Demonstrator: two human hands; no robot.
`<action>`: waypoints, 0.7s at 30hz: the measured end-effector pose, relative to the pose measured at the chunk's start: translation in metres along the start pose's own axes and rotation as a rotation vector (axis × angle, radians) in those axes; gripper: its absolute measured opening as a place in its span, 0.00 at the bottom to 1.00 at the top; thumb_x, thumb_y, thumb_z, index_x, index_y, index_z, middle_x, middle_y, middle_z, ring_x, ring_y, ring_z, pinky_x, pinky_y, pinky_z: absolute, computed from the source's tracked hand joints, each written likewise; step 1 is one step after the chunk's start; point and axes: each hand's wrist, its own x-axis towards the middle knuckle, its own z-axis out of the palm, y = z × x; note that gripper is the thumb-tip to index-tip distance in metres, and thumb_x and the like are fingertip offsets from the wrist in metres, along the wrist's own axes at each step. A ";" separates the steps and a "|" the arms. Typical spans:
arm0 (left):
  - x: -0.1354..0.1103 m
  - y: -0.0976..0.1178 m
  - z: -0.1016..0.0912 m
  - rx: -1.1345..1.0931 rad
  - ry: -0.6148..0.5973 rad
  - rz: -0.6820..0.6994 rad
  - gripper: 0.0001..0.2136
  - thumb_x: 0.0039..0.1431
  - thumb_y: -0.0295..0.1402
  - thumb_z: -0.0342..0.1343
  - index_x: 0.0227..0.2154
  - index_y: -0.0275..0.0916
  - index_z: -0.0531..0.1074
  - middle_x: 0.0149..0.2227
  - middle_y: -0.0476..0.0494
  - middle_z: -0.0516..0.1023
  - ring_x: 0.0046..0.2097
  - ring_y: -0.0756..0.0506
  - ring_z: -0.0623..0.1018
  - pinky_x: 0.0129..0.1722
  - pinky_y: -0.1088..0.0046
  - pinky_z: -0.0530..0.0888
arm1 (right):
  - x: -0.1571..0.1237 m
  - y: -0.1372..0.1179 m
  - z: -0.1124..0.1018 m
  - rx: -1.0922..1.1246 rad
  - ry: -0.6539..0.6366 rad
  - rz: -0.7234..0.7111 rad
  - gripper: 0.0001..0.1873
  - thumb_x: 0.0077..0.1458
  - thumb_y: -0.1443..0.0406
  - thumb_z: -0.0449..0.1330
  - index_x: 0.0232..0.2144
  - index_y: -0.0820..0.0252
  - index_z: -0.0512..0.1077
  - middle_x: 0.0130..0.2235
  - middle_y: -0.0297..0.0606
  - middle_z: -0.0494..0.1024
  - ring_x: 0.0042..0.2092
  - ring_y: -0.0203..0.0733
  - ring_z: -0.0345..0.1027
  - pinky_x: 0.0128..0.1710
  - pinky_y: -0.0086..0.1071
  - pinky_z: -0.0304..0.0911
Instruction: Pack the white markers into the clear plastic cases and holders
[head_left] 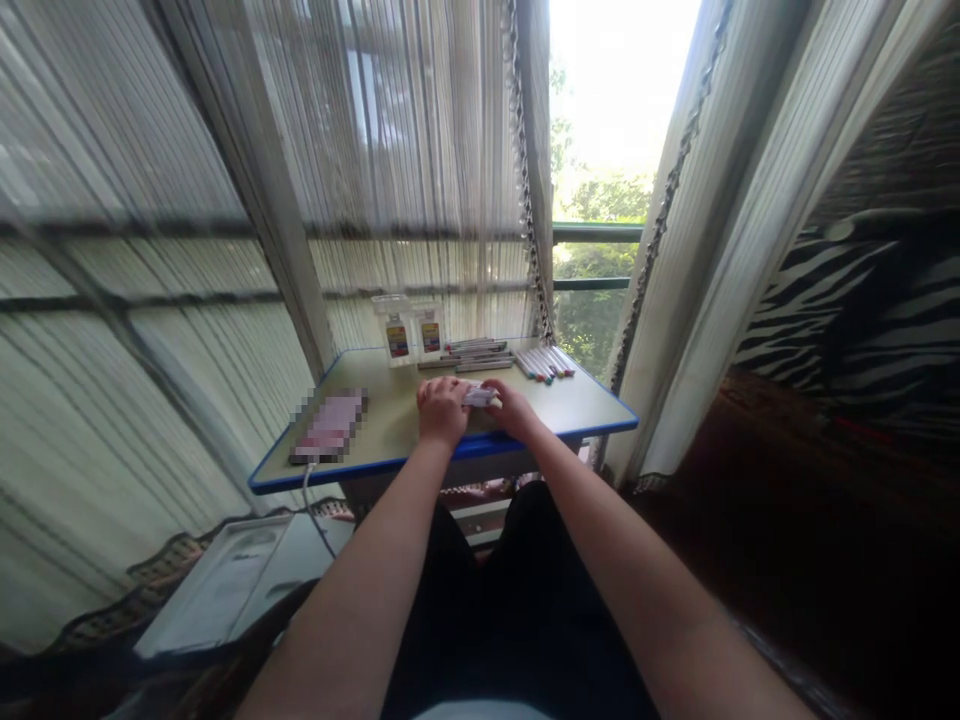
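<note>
My left hand (442, 408) and my right hand (513, 408) are close together over the front middle of the small desk. Between them is a bundle of white markers (480, 396), with the fingers of both hands closed round its ends. Fingers hide part of the bundle. Just behind my hands lies a group of white and grey markers (480, 355), pointing sideways. Farther right, a row of white markers with coloured ends (545, 363) lies side by side. Two clear plastic cases (397, 340) with colourful labels stand upright at the back left.
A phone (330, 425), blurred out, lies at the desk's left with a white cable (307, 490) hanging over the edge. The desk (390, 440) has a blue rim. Sheer curtains (420, 180) hang close behind it. A white tray-like object (217, 580) sits lower left.
</note>
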 end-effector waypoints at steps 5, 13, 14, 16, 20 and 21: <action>0.004 0.000 0.002 0.016 -0.050 -0.037 0.16 0.52 0.30 0.54 0.44 0.45 0.74 0.47 0.42 0.74 0.49 0.39 0.70 0.53 0.59 0.62 | -0.003 -0.006 -0.005 -0.022 -0.015 -0.025 0.20 0.40 0.74 0.56 0.39 0.57 0.70 0.44 0.38 0.74 0.48 0.45 0.67 0.52 0.39 0.61; 0.001 0.003 0.001 0.013 -0.025 0.000 0.16 0.52 0.27 0.54 0.45 0.41 0.74 0.49 0.38 0.74 0.54 0.37 0.68 0.57 0.56 0.60 | -0.003 -0.006 -0.005 -0.019 -0.023 -0.036 0.19 0.45 0.61 0.63 0.41 0.58 0.70 0.44 0.40 0.75 0.47 0.46 0.68 0.50 0.40 0.61; 0.001 0.003 0.001 0.015 -0.021 0.008 0.16 0.53 0.27 0.53 0.45 0.40 0.74 0.51 0.38 0.73 0.56 0.36 0.66 0.58 0.55 0.59 | -0.002 -0.005 -0.004 -0.013 -0.018 -0.031 0.19 0.45 0.61 0.64 0.41 0.58 0.70 0.44 0.40 0.75 0.47 0.45 0.68 0.50 0.40 0.62; 0.000 0.003 0.003 0.010 -0.025 0.016 0.17 0.54 0.27 0.52 0.47 0.39 0.73 0.54 0.37 0.72 0.59 0.36 0.64 0.60 0.54 0.57 | -0.002 -0.004 -0.003 0.004 -0.017 -0.020 0.19 0.45 0.62 0.64 0.42 0.58 0.71 0.44 0.40 0.75 0.47 0.45 0.69 0.49 0.39 0.62; 0.000 0.002 0.005 -0.011 -0.054 0.011 0.17 0.55 0.26 0.51 0.49 0.38 0.72 0.53 0.38 0.74 0.57 0.38 0.68 0.61 0.53 0.55 | -0.001 -0.002 -0.003 -0.003 -0.011 -0.029 0.20 0.44 0.64 0.64 0.42 0.59 0.71 0.45 0.41 0.76 0.48 0.45 0.69 0.50 0.39 0.62; 0.000 0.002 0.005 -0.014 -0.053 0.010 0.17 0.55 0.26 0.51 0.48 0.38 0.72 0.53 0.38 0.74 0.56 0.38 0.69 0.61 0.53 0.55 | -0.002 -0.003 -0.003 -0.014 -0.009 -0.037 0.20 0.44 0.65 0.64 0.42 0.59 0.71 0.46 0.42 0.76 0.49 0.46 0.69 0.51 0.39 0.62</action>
